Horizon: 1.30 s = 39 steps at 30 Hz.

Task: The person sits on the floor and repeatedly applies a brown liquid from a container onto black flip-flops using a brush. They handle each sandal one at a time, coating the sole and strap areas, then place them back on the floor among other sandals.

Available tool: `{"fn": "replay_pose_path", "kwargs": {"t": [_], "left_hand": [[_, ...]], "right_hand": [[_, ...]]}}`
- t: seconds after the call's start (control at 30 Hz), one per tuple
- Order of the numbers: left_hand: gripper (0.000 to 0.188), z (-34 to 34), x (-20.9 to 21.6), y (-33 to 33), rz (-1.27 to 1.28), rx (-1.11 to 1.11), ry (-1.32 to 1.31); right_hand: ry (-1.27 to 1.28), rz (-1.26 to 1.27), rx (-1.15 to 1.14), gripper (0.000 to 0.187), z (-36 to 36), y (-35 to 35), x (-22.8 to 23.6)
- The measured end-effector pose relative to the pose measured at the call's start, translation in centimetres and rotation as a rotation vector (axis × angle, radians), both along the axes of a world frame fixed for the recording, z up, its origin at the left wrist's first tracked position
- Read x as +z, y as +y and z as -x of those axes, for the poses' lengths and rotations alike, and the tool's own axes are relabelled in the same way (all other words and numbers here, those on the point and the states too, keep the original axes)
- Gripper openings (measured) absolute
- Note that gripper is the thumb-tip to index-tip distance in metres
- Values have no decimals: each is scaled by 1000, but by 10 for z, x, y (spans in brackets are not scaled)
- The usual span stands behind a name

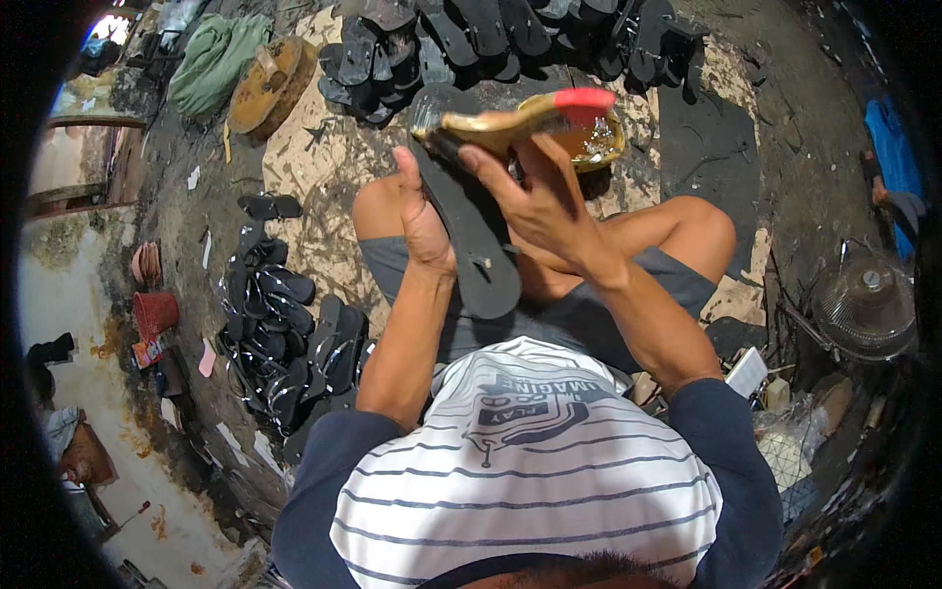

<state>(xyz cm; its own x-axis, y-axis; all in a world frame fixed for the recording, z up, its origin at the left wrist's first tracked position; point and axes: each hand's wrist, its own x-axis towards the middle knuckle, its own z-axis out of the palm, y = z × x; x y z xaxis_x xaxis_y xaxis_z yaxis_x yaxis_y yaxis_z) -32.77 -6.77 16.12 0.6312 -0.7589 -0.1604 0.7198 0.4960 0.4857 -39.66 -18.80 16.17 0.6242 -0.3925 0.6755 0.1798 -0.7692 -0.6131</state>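
A black sandal sole (461, 211) is held up in front of my lap, tilted. My left hand (428, 228) grips it from the left edge, thumb up, the other fingers hidden behind it. My right hand (549, 206) is closed round a glue-coated brush (491, 128) with a pink-red handle end. The brush's dark tip reaches the upper part of the sole; whether it touches I cannot tell. Just beyond my right hand stands a yellowish bowl (618, 149) of amber, shiny glue-like liquid.
Black soles and sandals (471, 39) lie heaped along the far side. More strapped sandals (270, 324) pile up at my left. A round wooden block (275, 88) and green cloth (221, 64) lie far left. At the right is a fan (865, 304); stained cardboard (324, 216) covers the floor.
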Motion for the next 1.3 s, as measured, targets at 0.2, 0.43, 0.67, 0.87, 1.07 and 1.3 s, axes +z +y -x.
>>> {"fn": "replay_pose_path", "kwargs": {"t": [0.2, 0.43, 0.67, 0.87, 1.07, 1.3], "left_hand": [[81, 29, -17, 35, -17, -208, 18], [86, 83, -34, 103, -193, -259, 140], [74, 33, -33, 58, -259, -114, 121], [58, -39, -26, -16, -143, 176, -63], [61, -35, -16, -50, 217, 130, 17], [56, -63, -13, -40, 293, -96, 3]], "right_hand": [[509, -331, -99, 39, 1, -94, -69], [699, -153, -281, 40, -2, -136, -150], [406, 578, -335, 33, 58, -185, -114], [381, -350, -386, 45, 44, -129, -26], [90, -127, -137, 31, 10, -5, -13], [-68, -29, 188, 29, 21, 0, -17]]}}
